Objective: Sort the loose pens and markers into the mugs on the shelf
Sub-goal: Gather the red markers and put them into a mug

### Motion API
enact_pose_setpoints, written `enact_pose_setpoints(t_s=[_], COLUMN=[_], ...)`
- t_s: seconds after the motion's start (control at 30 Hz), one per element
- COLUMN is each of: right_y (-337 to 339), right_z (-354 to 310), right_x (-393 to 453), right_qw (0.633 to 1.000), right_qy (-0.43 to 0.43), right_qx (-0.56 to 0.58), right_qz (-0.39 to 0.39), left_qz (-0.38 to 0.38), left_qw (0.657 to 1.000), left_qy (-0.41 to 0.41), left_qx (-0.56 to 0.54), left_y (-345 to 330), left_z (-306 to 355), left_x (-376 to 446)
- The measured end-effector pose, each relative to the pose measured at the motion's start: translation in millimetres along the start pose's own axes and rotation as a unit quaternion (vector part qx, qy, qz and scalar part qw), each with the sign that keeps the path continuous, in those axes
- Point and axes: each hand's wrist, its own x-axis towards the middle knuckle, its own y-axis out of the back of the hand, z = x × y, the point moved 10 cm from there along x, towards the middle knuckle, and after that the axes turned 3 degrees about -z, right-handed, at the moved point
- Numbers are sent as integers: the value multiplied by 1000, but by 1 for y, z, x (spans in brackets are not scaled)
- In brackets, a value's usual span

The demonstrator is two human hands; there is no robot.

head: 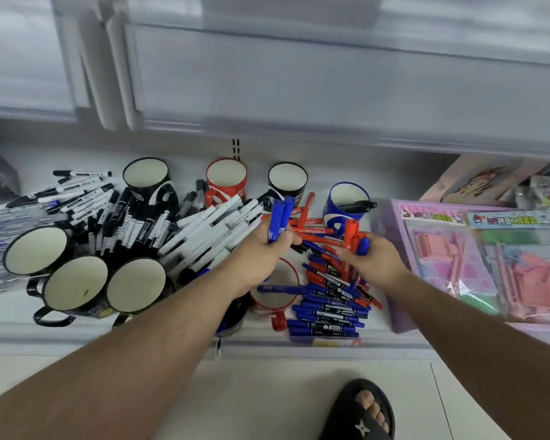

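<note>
Left hand (269, 241): I gripped a bunch of blue markers (280, 217), left of the blue mug (346, 204).
Right hand (367, 254): I clutched mixed red-blue markers (356, 238) before it.
Advice: drop blues into that mug, caps level.

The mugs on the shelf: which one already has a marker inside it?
The blue mug at the back right: a black marker lies across its opening. The black and red mugs beside it in the back row show only bare white insides.

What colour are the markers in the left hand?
Blue markers, held by the left hand; head view.
</note>
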Motion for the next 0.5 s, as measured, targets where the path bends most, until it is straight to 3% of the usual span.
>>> enact_pose_setpoints(t_s=[0.2,0.33,0.5], right_y=[11,8,-11], right_z=[-5,-4,8], right_x=[-20,-26,-27], right_qw=[978,957,939], right_qy=[-11,-28,-79], right_qx=[203,284,334], right_qz=[39,56,23], left_qz=[-9,-7,-17], left_qw=[995,977,951], left_qy=[-17,-45,-42], left_qx=[102,207,307], left_y=[-15,-24,-39], left_z=[-1,1,-4], left_x=[2,2,1])
